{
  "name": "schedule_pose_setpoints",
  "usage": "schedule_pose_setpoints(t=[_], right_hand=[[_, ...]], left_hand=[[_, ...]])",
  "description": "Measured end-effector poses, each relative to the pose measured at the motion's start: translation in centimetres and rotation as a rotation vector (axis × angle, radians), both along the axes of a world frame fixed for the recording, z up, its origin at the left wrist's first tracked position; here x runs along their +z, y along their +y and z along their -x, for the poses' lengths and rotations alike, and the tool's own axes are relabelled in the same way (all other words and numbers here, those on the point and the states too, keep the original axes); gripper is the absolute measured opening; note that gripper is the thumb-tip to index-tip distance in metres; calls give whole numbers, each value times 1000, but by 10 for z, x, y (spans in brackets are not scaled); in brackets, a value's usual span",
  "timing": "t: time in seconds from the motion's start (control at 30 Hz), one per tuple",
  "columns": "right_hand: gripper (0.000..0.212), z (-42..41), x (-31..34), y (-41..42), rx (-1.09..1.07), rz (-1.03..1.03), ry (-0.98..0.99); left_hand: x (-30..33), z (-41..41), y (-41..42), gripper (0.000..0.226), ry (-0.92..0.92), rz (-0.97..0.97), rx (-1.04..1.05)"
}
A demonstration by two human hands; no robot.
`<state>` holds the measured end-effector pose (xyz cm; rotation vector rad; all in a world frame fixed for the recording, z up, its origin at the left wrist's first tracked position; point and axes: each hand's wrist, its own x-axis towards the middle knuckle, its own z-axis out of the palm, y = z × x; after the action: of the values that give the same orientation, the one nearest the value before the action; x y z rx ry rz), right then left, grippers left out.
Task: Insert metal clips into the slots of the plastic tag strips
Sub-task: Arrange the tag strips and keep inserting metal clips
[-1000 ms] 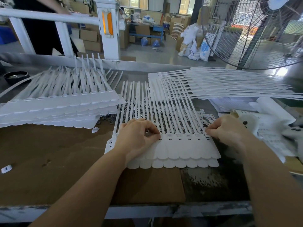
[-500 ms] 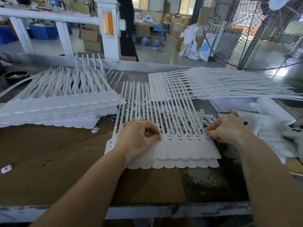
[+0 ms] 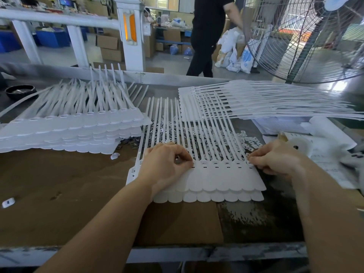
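We see the white tag strips (image 3: 216, 178) lying flat near the front edge of the worktable (image 3: 59, 194), their thin tails running away over a scatter of metal clips (image 3: 199, 133). Our left hand (image 3: 165, 168) rests on the strips' left end with fingers curled, thumb and forefinger pinched at a slot, though we cannot tell whether a clip sits between them. Our right hand (image 3: 275, 158) pinches the strips' right end with curled fingers, beside loose white caps (image 3: 251, 141)
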<state>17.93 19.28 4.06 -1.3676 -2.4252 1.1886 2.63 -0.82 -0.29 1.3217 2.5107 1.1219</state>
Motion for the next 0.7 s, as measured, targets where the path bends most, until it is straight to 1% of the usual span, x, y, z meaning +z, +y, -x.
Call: schedule_pose_setpoints(t=[0.57, 0.7], right_hand=[[10, 2, -3, -4, -79, 9, 53], [10, 0, -3, -8, -74, -64, 65]], left_hand=[[2, -1, 0, 25, -9, -1, -1], [1, 0, 0, 24, -8, 3, -7]])
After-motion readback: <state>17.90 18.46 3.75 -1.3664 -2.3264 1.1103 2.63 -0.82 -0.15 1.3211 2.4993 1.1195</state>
